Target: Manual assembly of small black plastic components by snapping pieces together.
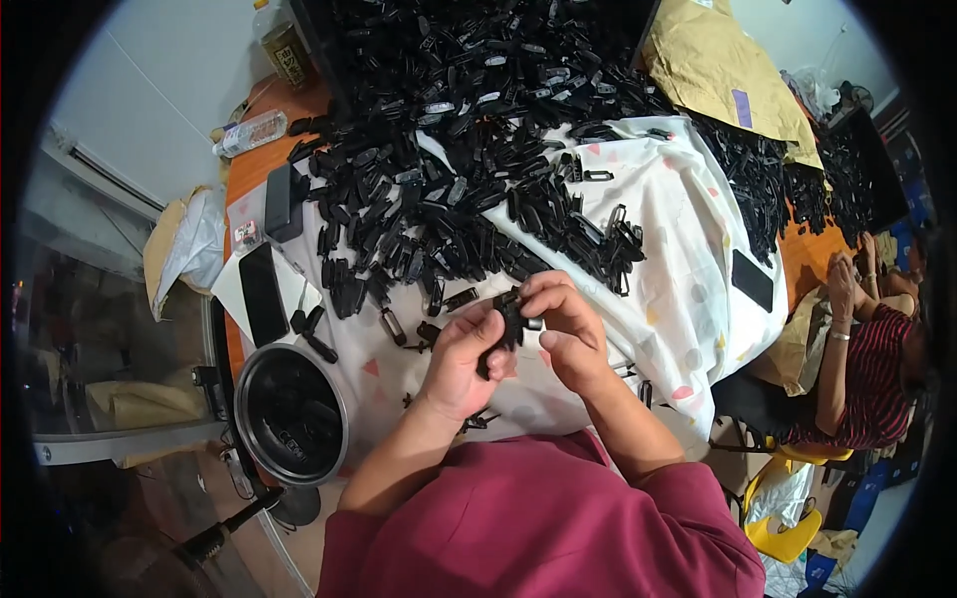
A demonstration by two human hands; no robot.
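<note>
My left hand point(461, 361) is closed round a small black plastic part point(509, 327), in front of my chest and above the white patterned cloth point(663, 344). My right hand point(572, 337) curls over the part's far side, its index finger at the top end and its thumb a little below. A short silvery piece point(535, 324) shows between the right thumb and fingers. The exact kind of the part is hidden by my grip. Just beyond both hands lies a large heap of similar black plastic pieces point(399, 224), some with shiny clear windows.
On the left are a round black tray point(291, 414), a dark phone point(262, 296), a black-handled screwdriver point(317, 339) and a clear bottle point(251, 134). Another phone point(753, 281) lies right. Brown paper point(723, 75) covers part of the far-right heap. A person in a striped top point(865, 374) sits at right.
</note>
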